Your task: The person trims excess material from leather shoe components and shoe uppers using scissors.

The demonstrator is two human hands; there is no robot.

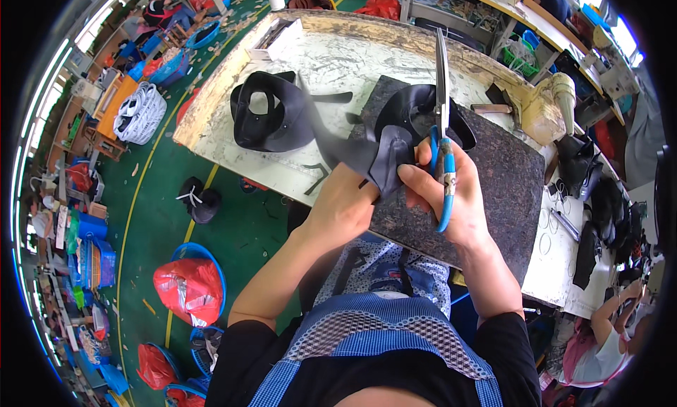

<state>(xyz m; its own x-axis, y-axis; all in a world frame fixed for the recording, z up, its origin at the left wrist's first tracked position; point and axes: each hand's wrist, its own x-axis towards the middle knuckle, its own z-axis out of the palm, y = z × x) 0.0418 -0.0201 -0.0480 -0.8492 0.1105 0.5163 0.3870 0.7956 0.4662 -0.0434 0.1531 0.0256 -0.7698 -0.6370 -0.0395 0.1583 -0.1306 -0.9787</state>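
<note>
Just in front of me, my left hand (343,208) is closed on the lower edge of a black leather piece (390,155). A blurred strip of it trails off to the upper left. My right hand (455,188) is wrapped round blue-handled scissors (442,82), whose blades point away from me and look closed. Its thumb also presses on the right side of the leather. Behind the hands, a curved black leather part (405,105) lies on a dark cutting slab (504,195). To the left sits a stack of similar curved black parts (278,135) on the white worktable (338,51).
A hammer (491,108) and a yellowed plastic container (546,107) are at the table's right. A small white tray (276,39) stands at the far left corner. Black parts (606,209) pile up on the right. A person (599,336) sits at lower right.
</note>
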